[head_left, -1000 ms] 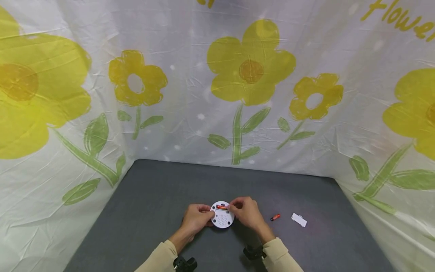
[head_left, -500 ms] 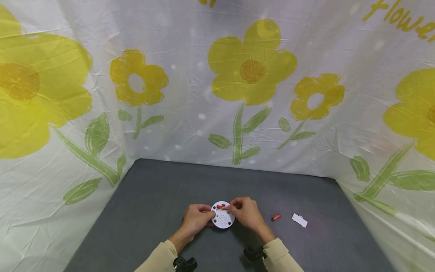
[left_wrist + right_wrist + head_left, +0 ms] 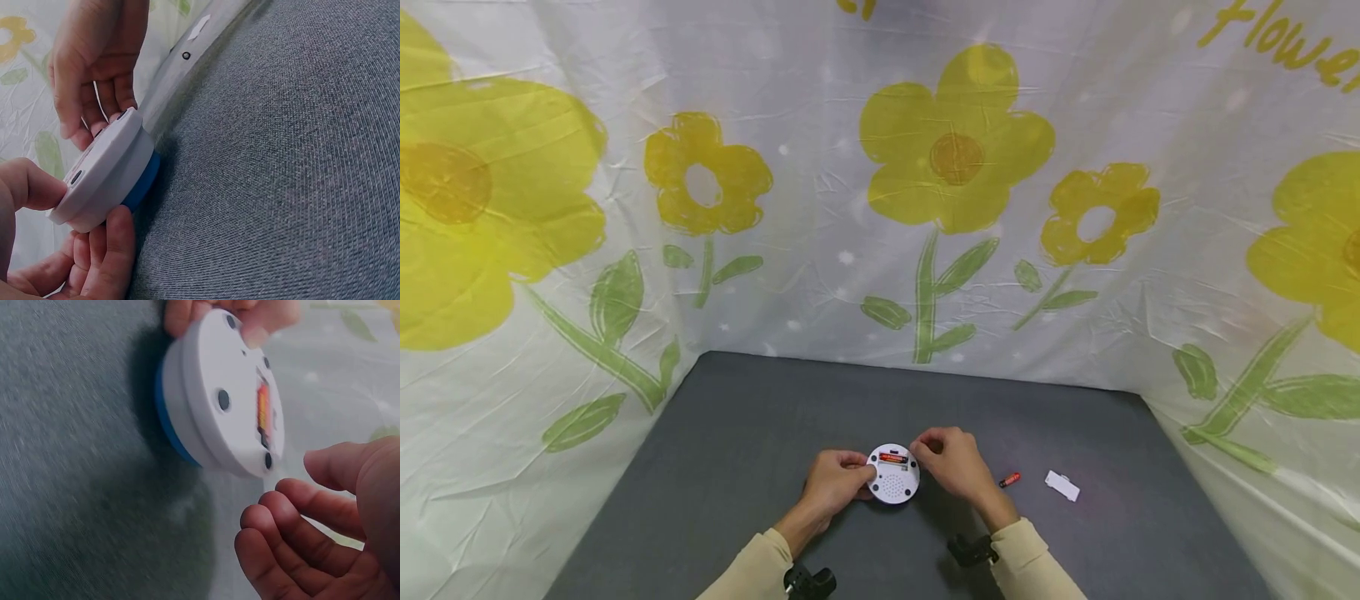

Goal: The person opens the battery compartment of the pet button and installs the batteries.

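Observation:
A round white device [image 3: 892, 477] with a blue underside lies back-up on the grey table [image 3: 737, 433]. Its battery compartment is uncovered, with a red battery [image 3: 892, 457] seated inside. My left hand [image 3: 853, 477] grips the device's left rim between thumb and fingers. In the left wrist view the device [image 3: 103, 172] is tilted up off the cloth. My right hand [image 3: 934, 454] hovers just right of the device with loosely curved fingers and holds nothing. The right wrist view shows the device [image 3: 219, 394], the battery [image 3: 263, 409] and a gap before my right fingers [image 3: 294, 512].
A second red battery [image 3: 1009, 480] lies on the table right of my right hand. A small white cover [image 3: 1061, 485] lies farther right. A flower-printed sheet [image 3: 955, 167] walls the table on the back and both sides.
My right hand has lifted its fingertips off the battery compartment and drawn slightly right. The left hand keeps its hold on the device.

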Motion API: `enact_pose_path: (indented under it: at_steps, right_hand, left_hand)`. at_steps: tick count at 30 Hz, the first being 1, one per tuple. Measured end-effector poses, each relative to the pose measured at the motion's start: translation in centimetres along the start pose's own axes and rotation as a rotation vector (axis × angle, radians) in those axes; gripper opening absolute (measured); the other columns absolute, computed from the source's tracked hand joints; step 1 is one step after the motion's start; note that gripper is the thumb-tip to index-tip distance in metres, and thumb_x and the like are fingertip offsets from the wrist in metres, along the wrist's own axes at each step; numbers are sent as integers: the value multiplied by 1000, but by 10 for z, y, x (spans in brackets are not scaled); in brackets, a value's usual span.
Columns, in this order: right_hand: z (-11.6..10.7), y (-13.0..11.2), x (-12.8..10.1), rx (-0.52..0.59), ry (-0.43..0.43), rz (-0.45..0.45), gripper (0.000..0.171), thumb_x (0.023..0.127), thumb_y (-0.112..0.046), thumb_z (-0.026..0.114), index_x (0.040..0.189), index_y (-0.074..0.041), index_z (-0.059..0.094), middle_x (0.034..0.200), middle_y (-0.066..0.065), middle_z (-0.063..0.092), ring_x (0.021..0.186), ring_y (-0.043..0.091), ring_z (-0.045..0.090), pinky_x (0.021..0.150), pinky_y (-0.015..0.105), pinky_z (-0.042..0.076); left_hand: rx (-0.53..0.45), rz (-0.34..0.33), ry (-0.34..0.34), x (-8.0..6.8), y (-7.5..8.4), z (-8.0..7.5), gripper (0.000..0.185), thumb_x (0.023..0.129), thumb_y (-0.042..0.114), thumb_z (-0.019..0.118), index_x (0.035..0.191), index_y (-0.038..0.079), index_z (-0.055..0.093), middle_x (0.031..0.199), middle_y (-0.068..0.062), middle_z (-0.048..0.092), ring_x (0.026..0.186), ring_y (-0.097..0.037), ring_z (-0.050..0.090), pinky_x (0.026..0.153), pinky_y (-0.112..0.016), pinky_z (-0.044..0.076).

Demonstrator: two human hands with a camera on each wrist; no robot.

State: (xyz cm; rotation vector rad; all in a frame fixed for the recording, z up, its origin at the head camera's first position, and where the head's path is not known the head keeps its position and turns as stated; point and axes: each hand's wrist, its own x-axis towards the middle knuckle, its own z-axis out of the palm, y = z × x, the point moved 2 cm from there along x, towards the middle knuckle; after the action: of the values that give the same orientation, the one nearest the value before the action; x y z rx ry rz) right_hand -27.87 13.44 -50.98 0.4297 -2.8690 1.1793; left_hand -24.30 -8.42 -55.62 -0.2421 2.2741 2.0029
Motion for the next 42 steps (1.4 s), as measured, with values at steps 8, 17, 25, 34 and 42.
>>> enact_pose_path:
  at_steps: [8, 17, 25, 34, 42]
  right_hand:
    - [-22, 3, 4, -57, 62, -6, 7, 100, -19, 77, 98, -18, 84, 90, -6, 78, 82, 8, 68, 75, 34, 58]
    - [-42, 15, 2, -116, 94, -7, 7, 100, -17, 77, 99, -15, 84, 93, -5, 79, 85, 10, 70, 79, 38, 60]
    - [-63, 23, -5, -184, 91, -31, 8, 99, -14, 77, 101, -11, 84, 96, -2, 80, 88, 16, 73, 81, 43, 62]
    - [-76, 37, -15, -237, 51, -11, 9, 101, -13, 76, 100, -10, 83, 92, -2, 79, 83, 13, 70, 76, 40, 61]
    - [-84, 55, -22, -307, 41, -54, 3, 95, -9, 79, 92, -10, 80, 82, -3, 73, 74, 10, 64, 68, 36, 57]
  left_hand:
    - [-21, 4, -3, 1, 0, 1, 27, 87, 4, 75, 111, -8, 75, 92, -11, 77, 78, -17, 76, 68, -33, 69]
    - [-16, -3, -4, -2, -1, 2, 27, 87, 4, 74, 111, -9, 74, 92, -10, 77, 78, -17, 76, 67, -33, 69]
    - [-43, 20, -8, -2, 0, 2, 30, 88, 3, 73, 113, -12, 73, 93, -12, 77, 78, -17, 76, 68, -33, 69]
    - [-35, 5, 0, -3, 0, 1, 28, 87, 3, 74, 112, -11, 74, 92, -11, 77, 77, -17, 75, 68, -33, 69]
    - [-28, 11, 9, -3, 0, 2, 28, 87, 3, 74, 112, -11, 74, 92, -12, 77, 76, -17, 75, 67, -33, 69]
